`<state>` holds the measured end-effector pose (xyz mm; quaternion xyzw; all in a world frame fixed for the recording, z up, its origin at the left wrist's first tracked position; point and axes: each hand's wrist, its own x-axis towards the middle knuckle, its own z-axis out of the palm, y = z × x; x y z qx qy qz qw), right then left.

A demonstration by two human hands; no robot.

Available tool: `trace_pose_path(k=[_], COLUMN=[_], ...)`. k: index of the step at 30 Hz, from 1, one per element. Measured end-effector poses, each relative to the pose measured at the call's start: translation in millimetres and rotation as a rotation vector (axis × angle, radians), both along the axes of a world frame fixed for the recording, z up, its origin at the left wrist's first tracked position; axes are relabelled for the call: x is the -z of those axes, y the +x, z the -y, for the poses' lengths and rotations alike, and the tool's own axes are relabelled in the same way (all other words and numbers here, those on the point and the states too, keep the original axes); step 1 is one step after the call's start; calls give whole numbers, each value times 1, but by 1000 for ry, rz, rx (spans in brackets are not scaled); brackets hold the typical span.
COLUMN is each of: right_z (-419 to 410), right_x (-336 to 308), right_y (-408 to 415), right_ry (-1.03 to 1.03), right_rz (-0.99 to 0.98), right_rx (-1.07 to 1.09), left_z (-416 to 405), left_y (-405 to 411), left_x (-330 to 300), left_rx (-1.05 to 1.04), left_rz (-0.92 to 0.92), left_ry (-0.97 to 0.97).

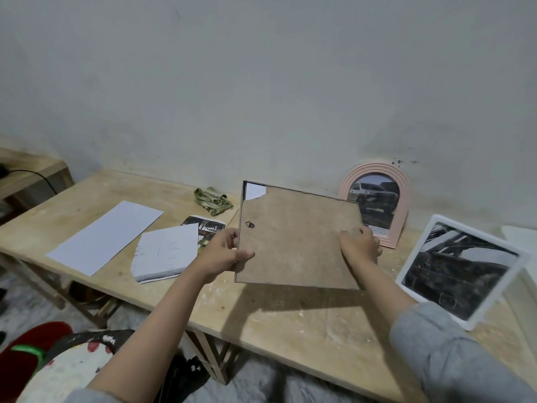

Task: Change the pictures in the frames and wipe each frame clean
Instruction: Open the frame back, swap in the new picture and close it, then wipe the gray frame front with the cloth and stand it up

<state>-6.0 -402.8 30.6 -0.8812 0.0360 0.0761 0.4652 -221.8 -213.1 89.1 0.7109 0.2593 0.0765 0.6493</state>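
Left hand [225,251] and right hand [360,247] grip the frame [296,239] by its side edges, backing board facing up; fingers behind it are hidden. Front face not visible.

Both arms reach forward from the bottom of the view, converging slightly, the hands level with each other and well apart. The left hand [225,251] grips the left edge of a frame [299,237], thumb lying across the near face and pointing right, fingers curled round behind. The left forearm is bare up to a sleeve at the elbow. The right hand [360,245] grips the frame's right edge, its back toward the camera, fingertips curled over onto the near face. The right forearm is bare near the wrist, with a grey sleeve [453,356] below that.
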Motion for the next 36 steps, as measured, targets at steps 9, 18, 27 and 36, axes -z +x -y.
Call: trace_pose_path(k=[9,18,27,36], right_z=[-26,-20,-21,-17], right_x=[-48,-161,-110,-47], right_y=[-3,-46,-34,-4], right_ry=[306,690,861,759], right_rz=[-124,-256,-236,-178], right_rx=[-356,-793,-177,-47], left_z=[47,110,93,-21], left_y=[17,34,46,13], left_x=[-68,-61,1,39], left_rx=[-134,-111,23,-568], left_rz=[309,303,260,123], left_ry=[301,939,1025,-375])
